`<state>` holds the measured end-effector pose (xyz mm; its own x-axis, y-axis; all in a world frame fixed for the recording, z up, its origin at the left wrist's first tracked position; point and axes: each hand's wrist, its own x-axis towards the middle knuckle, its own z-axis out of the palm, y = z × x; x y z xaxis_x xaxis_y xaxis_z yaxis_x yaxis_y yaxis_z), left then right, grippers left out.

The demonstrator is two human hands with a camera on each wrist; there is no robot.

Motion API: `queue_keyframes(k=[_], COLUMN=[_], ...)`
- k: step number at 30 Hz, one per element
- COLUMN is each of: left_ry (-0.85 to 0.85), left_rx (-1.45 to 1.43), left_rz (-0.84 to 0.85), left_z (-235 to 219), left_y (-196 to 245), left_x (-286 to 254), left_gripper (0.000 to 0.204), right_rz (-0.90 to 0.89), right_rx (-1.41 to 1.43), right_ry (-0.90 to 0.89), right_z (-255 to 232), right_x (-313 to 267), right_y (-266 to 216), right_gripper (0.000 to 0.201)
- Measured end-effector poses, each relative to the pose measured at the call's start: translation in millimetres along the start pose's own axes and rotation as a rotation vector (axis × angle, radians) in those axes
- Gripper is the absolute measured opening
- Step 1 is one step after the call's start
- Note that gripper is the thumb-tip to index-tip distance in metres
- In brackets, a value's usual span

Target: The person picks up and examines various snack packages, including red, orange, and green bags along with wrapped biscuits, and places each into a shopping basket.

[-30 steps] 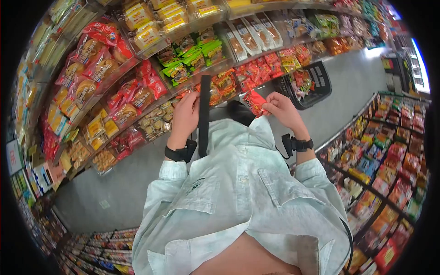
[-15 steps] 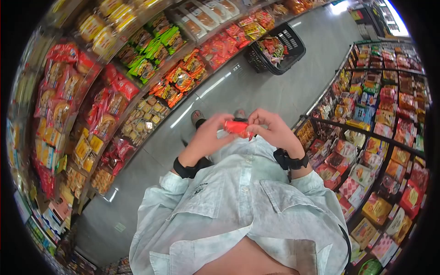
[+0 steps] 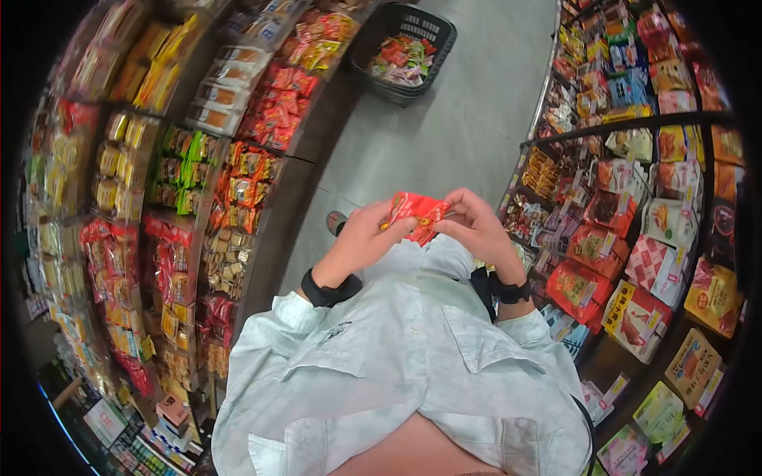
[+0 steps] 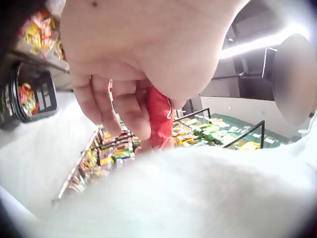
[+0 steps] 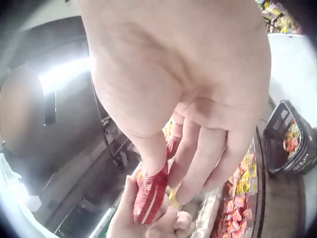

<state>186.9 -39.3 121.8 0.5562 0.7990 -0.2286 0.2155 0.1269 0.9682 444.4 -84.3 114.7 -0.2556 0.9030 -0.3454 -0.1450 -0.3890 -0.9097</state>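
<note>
A small red packet [image 3: 416, 214] is held between both hands in front of the shirt. The left hand [image 3: 361, 238] pinches its left side, thumb on top. The right hand [image 3: 479, 232] pinches its right edge between thumb and fingers. In the left wrist view the red packet [image 4: 160, 119] shows between the thumb and curled fingers of the left hand [image 4: 143, 54]. The right wrist view has the right hand [image 5: 183, 84] with its thumb on the packet [image 5: 151, 196], and the other hand's fingertips around the far side.
A black basket [image 3: 403, 89] with several colourful packets stands on the grey floor [image 3: 413, 147] ahead. Shelves of packaged snacks [image 3: 274, 103] run along the left, and a rack of bagged goods [image 3: 599, 246] along the right. One shoe [image 3: 335, 221] shows beside the left hand.
The left hand, apart from the packet a second ago, now grips it together with the right. The view has turned, bringing the aisle and basket ahead, and the packet lies flatter than half a second ago.
</note>
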Motion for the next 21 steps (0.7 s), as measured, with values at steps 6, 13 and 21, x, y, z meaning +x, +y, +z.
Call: queue_keyframes(k=[6,13,21], left_ry=[-0.142,-0.306,-0.486], left_rx=[-0.155,0.503,0.587], left_rz=[-0.173,0.143,0.147], left_z=[122.7,166.0,177.3], left_y=[41.7,64.3,58.2], left_x=[63.2,110.6,153.0], left_gripper=[0.043,0.045,0.050], right_rz=[-0.050,-0.069,0.071], right_rx=[0.125,0.170,0.159], right_ry=[0.138,0.272,0.423], right_z=[-121.2,-162.9,-173.0], right_x=[-72.6,-117.5,-122.5], right_y=[-10.5,26.7,27.1], right_gripper=[0.031,0.031,0.027])
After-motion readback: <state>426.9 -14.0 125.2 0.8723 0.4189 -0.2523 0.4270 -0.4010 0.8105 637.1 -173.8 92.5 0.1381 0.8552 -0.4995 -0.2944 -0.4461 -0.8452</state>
